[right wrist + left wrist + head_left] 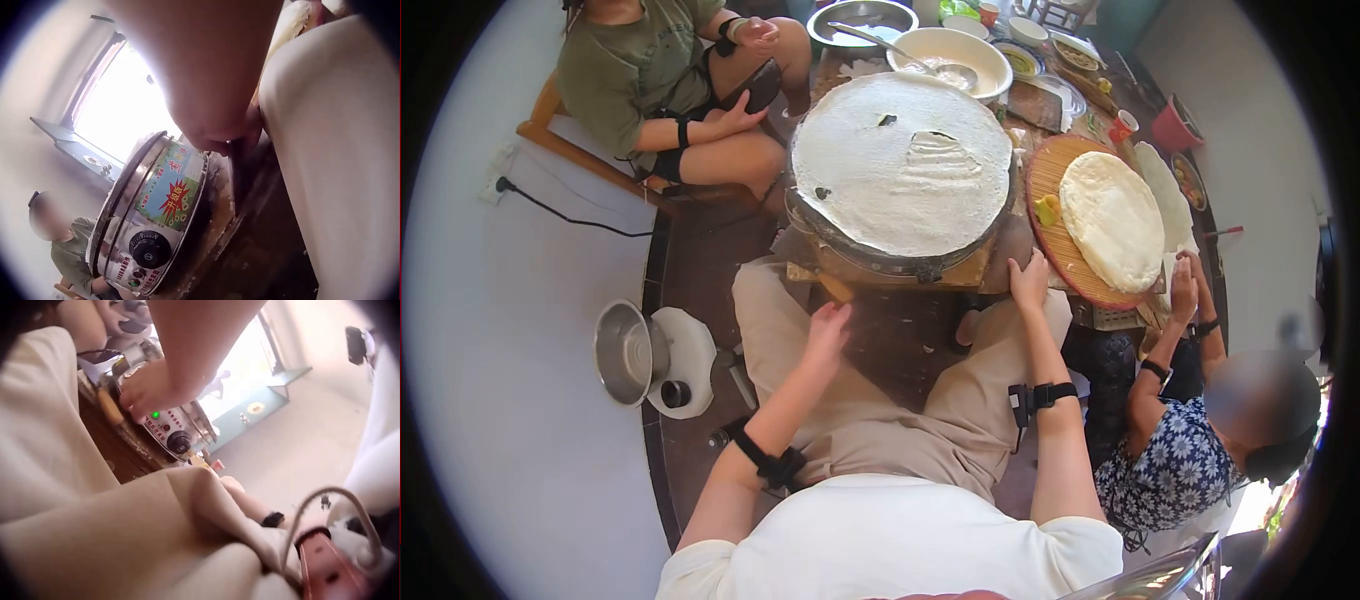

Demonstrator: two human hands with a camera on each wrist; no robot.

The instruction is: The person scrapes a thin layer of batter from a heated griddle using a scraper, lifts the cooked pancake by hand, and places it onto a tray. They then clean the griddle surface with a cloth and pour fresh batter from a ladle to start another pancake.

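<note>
A round electric griddle [165,194] with a dial carries a thin white pancake [850,170], which has two small holes and a wrinkled patch at its right. My left hand [828,335] is just in front of the griddle, fingertips close to a wooden handle [836,287] that juts over the table edge. In the left wrist view, that handle [110,407] lies beside my fingers. To the right of the griddle, my right hand [1030,280] pinches the edge of a dark flat board [1010,256]. The board [239,178] stands on edge beside the griddle in the right wrist view.
A white batter bowl [910,45] with a ladle stands behind the griddle. On the right, a round woven tray [1045,200] bears stacked pancakes [1110,220]. One person [625,80] sits at left holding a dark tool; another [1180,450] sits at right. A steel basin [625,350] is at left.
</note>
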